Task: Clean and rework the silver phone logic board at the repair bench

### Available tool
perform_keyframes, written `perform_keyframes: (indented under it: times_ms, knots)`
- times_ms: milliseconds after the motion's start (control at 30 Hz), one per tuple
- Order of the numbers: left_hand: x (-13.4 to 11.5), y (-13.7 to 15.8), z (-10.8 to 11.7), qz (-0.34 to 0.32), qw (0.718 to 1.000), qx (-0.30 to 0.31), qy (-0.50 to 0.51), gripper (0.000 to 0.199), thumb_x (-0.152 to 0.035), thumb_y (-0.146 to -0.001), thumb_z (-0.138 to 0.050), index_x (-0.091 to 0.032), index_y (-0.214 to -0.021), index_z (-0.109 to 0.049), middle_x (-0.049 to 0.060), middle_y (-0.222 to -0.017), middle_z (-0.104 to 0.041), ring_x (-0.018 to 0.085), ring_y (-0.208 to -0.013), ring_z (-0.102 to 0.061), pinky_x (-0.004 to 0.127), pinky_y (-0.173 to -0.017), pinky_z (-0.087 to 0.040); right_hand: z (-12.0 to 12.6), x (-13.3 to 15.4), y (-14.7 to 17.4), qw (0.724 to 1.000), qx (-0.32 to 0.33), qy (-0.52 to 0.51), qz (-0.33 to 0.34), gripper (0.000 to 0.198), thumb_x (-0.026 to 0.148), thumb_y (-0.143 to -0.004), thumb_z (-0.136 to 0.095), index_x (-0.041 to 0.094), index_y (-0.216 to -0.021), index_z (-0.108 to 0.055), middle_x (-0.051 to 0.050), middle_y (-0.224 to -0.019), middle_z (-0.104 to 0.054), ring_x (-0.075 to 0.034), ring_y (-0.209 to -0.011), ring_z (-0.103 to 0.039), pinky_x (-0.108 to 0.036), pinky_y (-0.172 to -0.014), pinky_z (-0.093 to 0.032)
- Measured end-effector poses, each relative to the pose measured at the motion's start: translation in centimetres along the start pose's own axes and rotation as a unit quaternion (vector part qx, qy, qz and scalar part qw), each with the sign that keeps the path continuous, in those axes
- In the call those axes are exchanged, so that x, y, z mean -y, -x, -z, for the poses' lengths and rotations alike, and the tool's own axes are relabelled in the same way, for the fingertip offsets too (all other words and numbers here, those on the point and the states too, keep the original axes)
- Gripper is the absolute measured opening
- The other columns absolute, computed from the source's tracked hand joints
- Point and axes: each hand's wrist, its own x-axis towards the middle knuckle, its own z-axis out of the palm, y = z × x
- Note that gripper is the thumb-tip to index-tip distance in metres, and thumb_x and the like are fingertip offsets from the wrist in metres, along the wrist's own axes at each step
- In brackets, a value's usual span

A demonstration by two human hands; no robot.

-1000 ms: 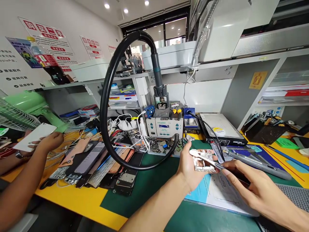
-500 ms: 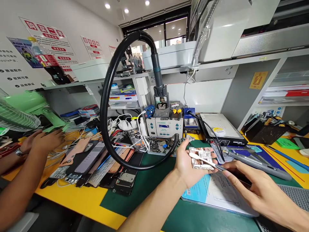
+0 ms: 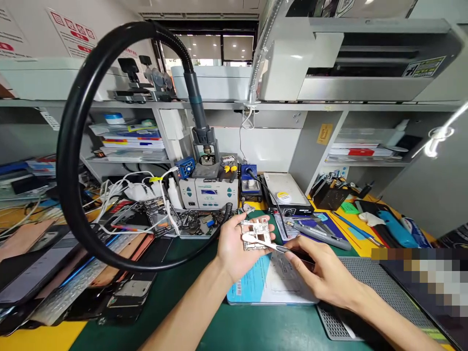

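While your left hand holds a bare circuit board, your right hand grips a slim white-tipped tool over it.

Board silvery white, in left hand. Tool white-tipped, dark-handled, in right hand. Under hands: booklet blue and white, work mat plain green. Left of left hand: hose glossy black. Right of right hand: perforated mat grey, dotted pattern. Beyond hands: station pale grey.
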Motion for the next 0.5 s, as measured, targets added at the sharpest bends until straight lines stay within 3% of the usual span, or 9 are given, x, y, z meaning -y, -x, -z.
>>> perform_keyframes:
  times_ms: [500]
  knots:
    - [-0.61, 0.02, -0.32, -0.037, 0.999, -0.037, 0.007, 0.045, -0.034, -0.091, -0.05, -0.003, -0.123, -0.057, 0.026, -0.1, -0.069, 0.035, -0.089, -0.07, 0.052, -0.078, -0.053, 0.13, -0.17, 0.15, 1.0, 0.016, -0.001, 0.009, 0.016, 0.032, -0.097, -0.047, 0.02, -0.102, -0.057, -0.005, -0.093, -0.069, -0.019, -0.075, -0.064, -0.033, -0.069, -0.048]
